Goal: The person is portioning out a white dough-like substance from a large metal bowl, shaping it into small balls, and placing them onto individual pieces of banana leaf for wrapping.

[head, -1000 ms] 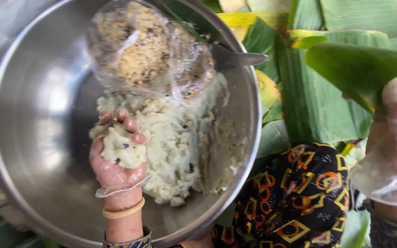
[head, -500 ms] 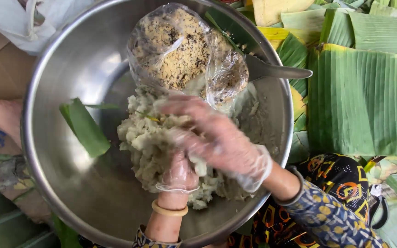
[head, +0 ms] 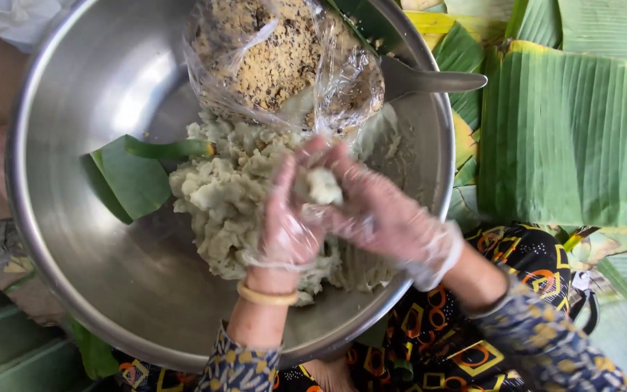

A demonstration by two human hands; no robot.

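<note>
Pale, sticky dough (head: 241, 196) fills the middle of a big steel bowl (head: 74, 94), and both gloved hands meet just above it, pressing one small lump of dough (head: 322, 186) between them. The left hand (head: 288, 218) cups the lump from below with curled fingers while the right hand (head: 379, 210) closes over it from the side. Shaping it well seems to call for light, even pressure and a slow roll, so the paste does not smear onto the thin gloves. A clear bag of brown crumbs (head: 277, 58) lies at the far rim, a green leaf piece (head: 136, 178) rests beside the dough, and a spoon handle (head: 437, 80) pokes out behind. The spoon's head is hidden under the bag, and the stacked banana leaves (head: 567, 131) are cut off at the right edge.
</note>
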